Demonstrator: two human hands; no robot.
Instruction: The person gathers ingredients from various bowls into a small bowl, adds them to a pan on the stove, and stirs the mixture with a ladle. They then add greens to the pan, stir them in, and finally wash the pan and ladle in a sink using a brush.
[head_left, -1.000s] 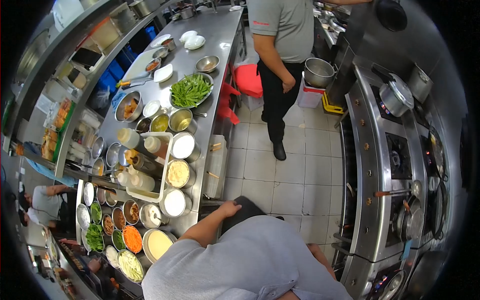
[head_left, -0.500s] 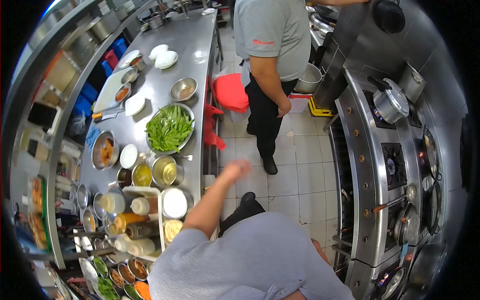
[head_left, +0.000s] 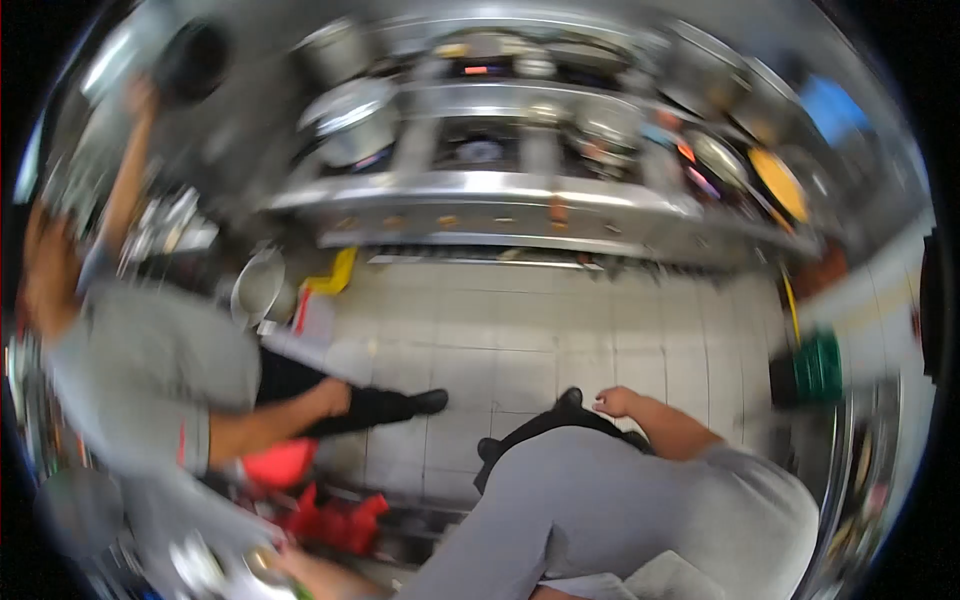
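My right hand (head_left: 616,402) hangs over the tiled floor beside my leg, fingers loosely bent and holding nothing. Down at the lower left, my left hand (head_left: 290,562) is smeared by motion at the edge of the steel counter (head_left: 190,500). It overlaps a small metal bowl (head_left: 264,566) there, and a bit of green shows under the forearm; I cannot tell whether the fingers grip the bowl. White dishes (head_left: 195,562) lie beside it on the counter.
A co-worker (head_left: 150,360) stands at left, one arm raised near a hanging black pan (head_left: 192,62). Across the floor runs a stove (head_left: 480,190) with a pressure cooker (head_left: 352,120) and pots. A green bin (head_left: 820,365) stands right; red bags (head_left: 335,520) hang by the counter.
My view has swung right, from the counter to the stove. My right hand has come into view, and my left hand now appears at the lower left by the counter.
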